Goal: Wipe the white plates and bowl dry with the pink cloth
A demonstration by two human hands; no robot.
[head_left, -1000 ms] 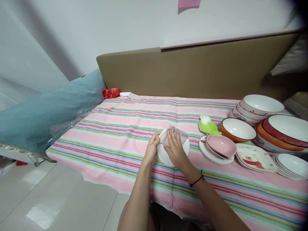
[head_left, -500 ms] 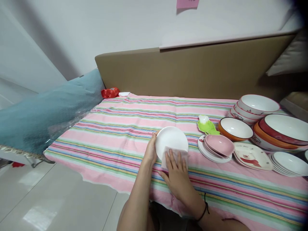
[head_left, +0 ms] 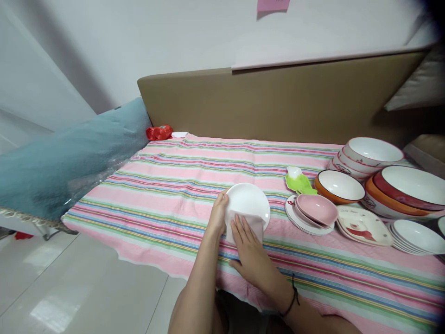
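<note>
A round white plate (head_left: 248, 198) is tilted a little above the striped tablecloth, its front facing me. My left hand (head_left: 218, 214) grips its left rim, thumb along the edge and the other fingers hidden behind. A thin, pale pinkish square of cloth or tissue (head_left: 256, 224) covers the plate's lower part. Flat on that square lies my right hand (head_left: 248, 248), fingers stretched out and pressing it against the plate; a dark cord is around the wrist.
To the right stand pink oval dishes (head_left: 318, 209), a green leaf-shaped dish (head_left: 299, 183), an orange bowl (head_left: 340, 185), square plates (head_left: 363, 226), small white dishes (head_left: 419, 235) and stacked large bowls (head_left: 413, 185). Far left lies a red plastic-wrapped bundle (head_left: 159, 132). A brown backboard (head_left: 260, 102) bounds the back.
My right hand and the pale square have slid left across the plate's lower part. The plate has shifted very slightly left in my left hand.
</note>
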